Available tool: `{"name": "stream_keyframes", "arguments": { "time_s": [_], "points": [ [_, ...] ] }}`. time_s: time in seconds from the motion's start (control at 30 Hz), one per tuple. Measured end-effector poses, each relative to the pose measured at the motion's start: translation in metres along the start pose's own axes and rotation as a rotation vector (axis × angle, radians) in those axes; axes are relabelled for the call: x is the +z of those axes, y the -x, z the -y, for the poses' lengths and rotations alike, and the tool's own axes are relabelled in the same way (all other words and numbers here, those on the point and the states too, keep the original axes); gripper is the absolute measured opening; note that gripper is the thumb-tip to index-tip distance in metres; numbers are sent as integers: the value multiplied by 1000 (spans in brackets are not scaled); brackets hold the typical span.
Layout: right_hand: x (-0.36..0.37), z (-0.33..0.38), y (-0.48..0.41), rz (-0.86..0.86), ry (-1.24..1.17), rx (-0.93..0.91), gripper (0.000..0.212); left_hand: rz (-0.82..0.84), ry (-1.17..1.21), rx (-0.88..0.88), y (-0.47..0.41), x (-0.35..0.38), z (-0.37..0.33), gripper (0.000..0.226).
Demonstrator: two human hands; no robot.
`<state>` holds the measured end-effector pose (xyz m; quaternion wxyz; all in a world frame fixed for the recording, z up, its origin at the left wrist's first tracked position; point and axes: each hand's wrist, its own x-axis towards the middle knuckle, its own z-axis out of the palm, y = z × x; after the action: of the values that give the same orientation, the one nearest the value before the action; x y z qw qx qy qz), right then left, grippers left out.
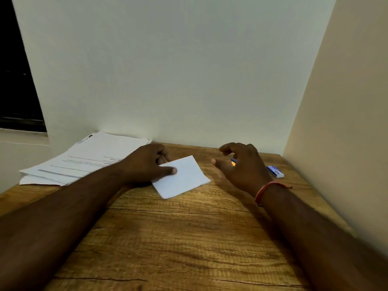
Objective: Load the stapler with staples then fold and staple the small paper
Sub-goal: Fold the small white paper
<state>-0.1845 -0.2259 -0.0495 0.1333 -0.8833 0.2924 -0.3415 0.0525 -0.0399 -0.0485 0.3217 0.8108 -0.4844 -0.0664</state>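
A small white folded paper [184, 179] lies on the wooden desk [168, 238] near its middle. My left hand [147, 164] rests on the paper's left edge, thumb pressed flat on top of it. My right hand [241, 164] hovers to the right of the paper with fingers spread and curled, holding nothing. Behind its fingers a small blue and orange object [233, 162] shows, mostly hidden; I cannot tell if it is the stapler. A little blue and white staple box [275, 171] lies further right on the desk.
A stack of printed sheets [84, 162] lies at the back left against the wall. White walls close the desk at the back and on the right. A dark window [16, 80] is at the far left.
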Motion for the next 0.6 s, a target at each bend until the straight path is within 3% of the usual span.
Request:
{"name": "stream_keyframes", "arguments": {
  "time_s": [0.1,0.33,0.47,0.6],
  "points": [
    [5,7,3,42,-229,66,44,-133,203,36,5,6,-5,7],
    [12,18,7,185,-927,344,55,-342,606,75,5,13,-16,10],
    [16,19,9,275,-1010,354,34,-367,720,61,5,14,-18,12],
    [12,18,8,242,-1108,384,27,-314,791,39,7,17,-21,14]
  ]
}}
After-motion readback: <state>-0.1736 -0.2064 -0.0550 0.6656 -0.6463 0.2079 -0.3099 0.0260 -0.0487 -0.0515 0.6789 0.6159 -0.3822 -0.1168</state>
